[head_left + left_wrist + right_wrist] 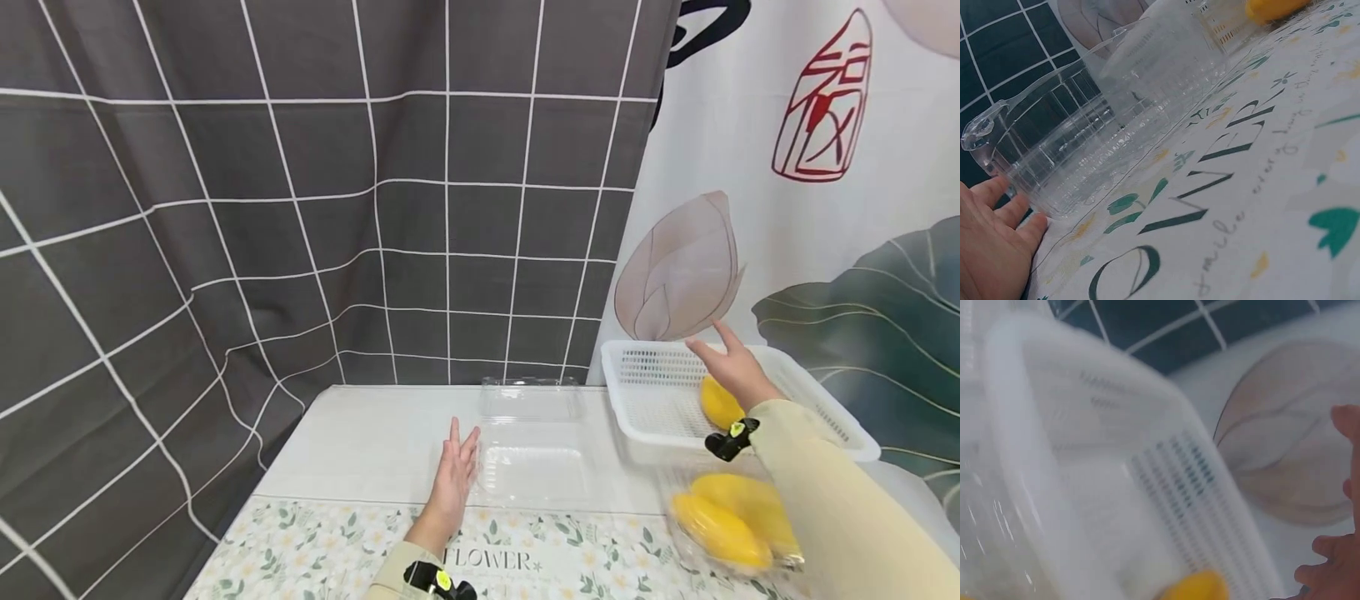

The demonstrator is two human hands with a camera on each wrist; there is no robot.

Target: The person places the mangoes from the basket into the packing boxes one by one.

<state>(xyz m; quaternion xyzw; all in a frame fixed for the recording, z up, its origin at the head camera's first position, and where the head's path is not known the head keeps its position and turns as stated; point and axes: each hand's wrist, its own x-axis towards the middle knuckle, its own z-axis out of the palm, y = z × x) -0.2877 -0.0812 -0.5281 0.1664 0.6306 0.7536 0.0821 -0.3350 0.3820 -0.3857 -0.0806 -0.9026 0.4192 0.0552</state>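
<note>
My left hand (452, 475) has its fingers extended at the left side of a see-through plastic clamshell box (536, 477), whose lid (531, 403) is folded back. The left wrist view shows the fingertips (1034, 229) right at the box's wall (1041, 187). My right hand (735, 372) is spread above a white slotted basket (621, 408), with no object in its grasp. Below it a smooth yellow fruit (718, 405), like a mango, lies in the basket, partly covered by the hand and wrist in the head view.
Several large yellow fruits (722, 527) fill another see-through box at the front right, partly behind my right sleeve. A flower-printed cloth (330, 550) covers the front of the white table (360, 442). A dark checked curtain (487, 225) and a printed white curtain (675, 167) stand behind.
</note>
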